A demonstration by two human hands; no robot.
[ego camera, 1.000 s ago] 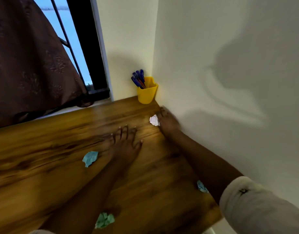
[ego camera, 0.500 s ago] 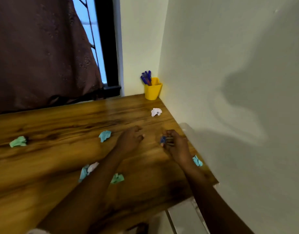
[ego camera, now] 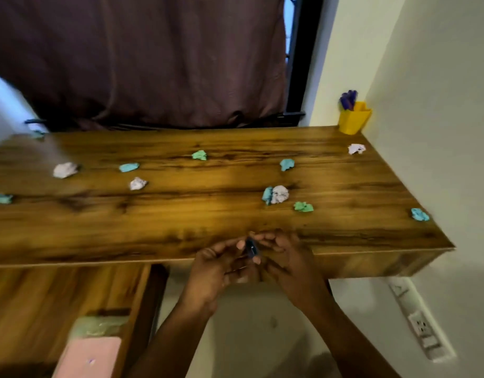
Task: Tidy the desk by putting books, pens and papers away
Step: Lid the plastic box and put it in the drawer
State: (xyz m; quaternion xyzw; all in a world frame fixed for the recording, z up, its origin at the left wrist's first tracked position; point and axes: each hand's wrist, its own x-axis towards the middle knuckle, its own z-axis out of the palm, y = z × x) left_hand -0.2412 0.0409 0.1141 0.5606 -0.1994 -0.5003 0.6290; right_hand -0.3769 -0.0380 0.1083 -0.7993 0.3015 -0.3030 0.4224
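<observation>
Left hand (ego camera: 216, 268) and right hand (ego camera: 287, 257) meet at near edge of desk (ego camera: 208, 214), fingers pinching small dark pen part (ego camera: 251, 248) together. Crumpled papers (ego camera: 279, 194) scattered on desktop. Yellow cup (ego camera: 354, 121) with pens (ego camera: 348, 99) in far right corner.

The desk (ego camera: 180, 214) is wood with a strong dark grain and a smooth, slightly glossy top that catches the light. Crumpled paper balls (ego camera: 279, 194) look matt and creased, and the yellow cup (ego camera: 354, 121) looks like smooth plastic. The curtain (ego camera: 142, 58) is dull, softly folded cloth; the wall (ego camera: 440, 105) is matt.
</observation>
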